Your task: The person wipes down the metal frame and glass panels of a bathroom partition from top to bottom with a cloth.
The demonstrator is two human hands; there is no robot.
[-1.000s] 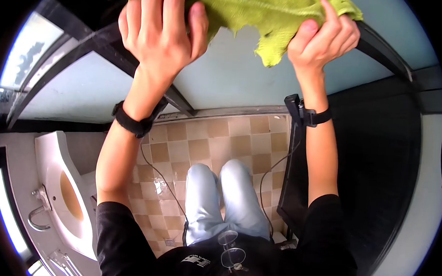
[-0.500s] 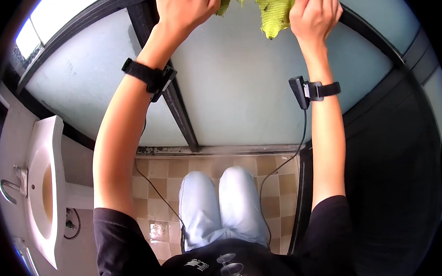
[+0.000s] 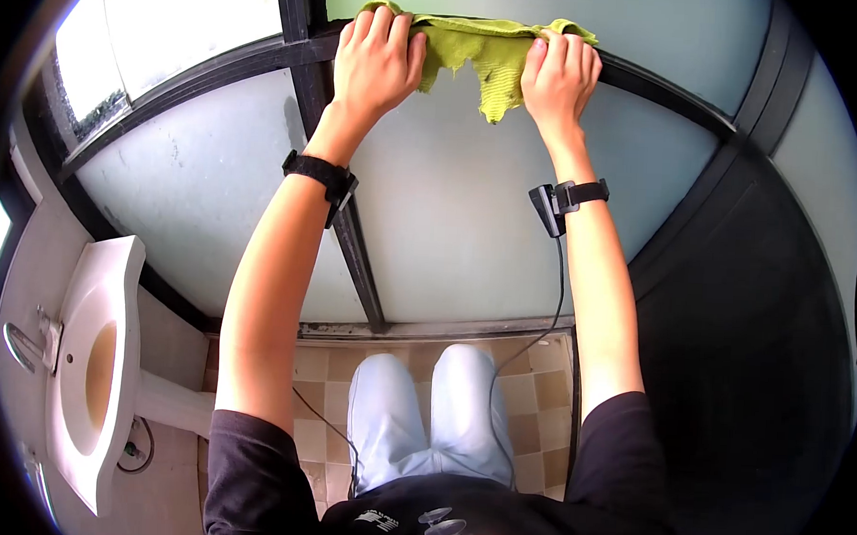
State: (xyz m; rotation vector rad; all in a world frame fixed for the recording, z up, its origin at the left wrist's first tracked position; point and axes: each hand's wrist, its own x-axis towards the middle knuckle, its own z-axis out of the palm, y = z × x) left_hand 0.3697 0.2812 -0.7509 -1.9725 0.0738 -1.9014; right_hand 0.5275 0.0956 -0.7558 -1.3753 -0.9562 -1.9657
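A yellow-green cloth (image 3: 476,52) with a ragged lower edge lies draped over the dark horizontal bar (image 3: 661,86) of a frosted glass partition. My left hand (image 3: 378,63) grips the cloth near its left end, fingers curled over the bar. Toward the cloth's right end, my right hand (image 3: 561,77) is closed on it in the same way. Between my hands a torn flap hangs down in front of the frosted glass panel (image 3: 450,202). The fingertips of both hands are partly hidden behind the cloth's folded top edge.
A white washbasin (image 3: 94,377) with a metal tap (image 3: 33,341) stands at the left. Black straps with small devices sit on both wrists, with a thin cable (image 3: 556,292) running down from the right one. A dark panel (image 3: 740,358) rises at the right above checkered floor tiles (image 3: 537,406).
The view has shifted, so the bar and the whole cloth now show lower in the frame. My hands appear closer together, both still holding the cloth.
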